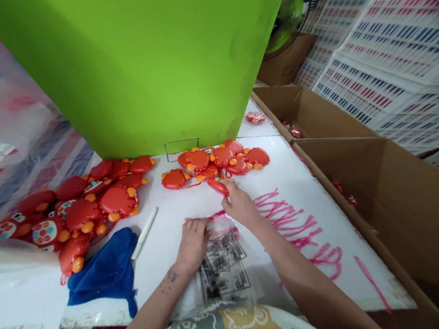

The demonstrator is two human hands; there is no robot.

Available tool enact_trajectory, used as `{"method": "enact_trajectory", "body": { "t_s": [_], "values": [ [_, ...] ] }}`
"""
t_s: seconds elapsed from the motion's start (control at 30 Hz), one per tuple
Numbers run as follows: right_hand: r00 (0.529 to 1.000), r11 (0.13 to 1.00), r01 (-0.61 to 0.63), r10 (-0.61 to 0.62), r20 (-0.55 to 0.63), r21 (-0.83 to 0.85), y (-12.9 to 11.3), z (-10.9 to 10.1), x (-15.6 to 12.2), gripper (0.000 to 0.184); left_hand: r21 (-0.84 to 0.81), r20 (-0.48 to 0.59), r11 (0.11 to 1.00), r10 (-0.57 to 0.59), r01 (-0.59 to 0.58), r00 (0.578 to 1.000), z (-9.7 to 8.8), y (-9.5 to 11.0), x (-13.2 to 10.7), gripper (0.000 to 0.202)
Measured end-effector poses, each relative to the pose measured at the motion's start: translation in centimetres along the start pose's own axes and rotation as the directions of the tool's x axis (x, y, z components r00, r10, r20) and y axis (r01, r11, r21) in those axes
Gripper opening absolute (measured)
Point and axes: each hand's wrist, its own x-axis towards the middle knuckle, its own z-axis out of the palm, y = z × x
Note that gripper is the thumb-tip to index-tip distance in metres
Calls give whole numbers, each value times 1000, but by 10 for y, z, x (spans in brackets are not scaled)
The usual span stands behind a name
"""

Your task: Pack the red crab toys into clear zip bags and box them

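My right hand (239, 202) is closed on a red toy crab (218, 187), tilted just in front of a pile of similar crabs (224, 157). My left hand (194, 244) rests at the top edge of a clear plastic bag (229, 280) with black print and a pink band, lying flat on the white table. Its fingers are curled over the bag's edge, and the fingertips are partly hidden. Several bags seem to overlap there. The toys have orange feet, and some show dotted undersides.
A larger heap of crabs (84, 205) lies left, near a blue cloth (103, 269) and a white stick-like tool (145, 233). Pink streaks (299, 229) mark the table at right. Cardboard boxes (391, 191) border the right edge; a green panel (151, 66) stands behind.
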Motion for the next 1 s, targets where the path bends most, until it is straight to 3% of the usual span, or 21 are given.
{"method": "enact_trajectory", "body": {
  "t_s": [0.1,0.17,0.27,0.33,0.4,0.47,0.67,0.9,1.0],
  "values": [
    [977,939,-184,207,-51,290,14,-14,-1,43,-88,-14,995,-36,35,999,-1,0,-1,44],
    [964,803,-252,256,68,540,17,-26,-5,41,-128,-23,990,-62,59,998,-2,-1,-1,55],
    [948,544,-315,142,285,778,13,-37,-14,44,-142,-36,988,-68,62,997,-4,0,-2,62],
    [945,435,-320,83,316,842,7,-37,-18,43,-116,-42,993,-38,32,998,-5,1,-2,58],
    [955,383,-293,78,285,876,3,-29,-20,41,-71,-40,997,-5,2,999,-7,2,-1,46],
    [962,392,-272,112,247,879,1,-17,-19,40,-18,-24,1000,16,-16,1000,-8,3,-1,31],
    [968,634,-252,156,198,731,7,12,-15,35,89,-44,992,89,-85,995,-5,3,-1,18],
    [940,728,-284,82,332,623,0,15,-20,31,64,-213,994,96,-84,972,-8,3,-2,9],
    [931,860,-162,-29,364,485,-9,11,-17,27,49,-262,993,120,-111,958,-10,5,-3,8]
  ]
}}
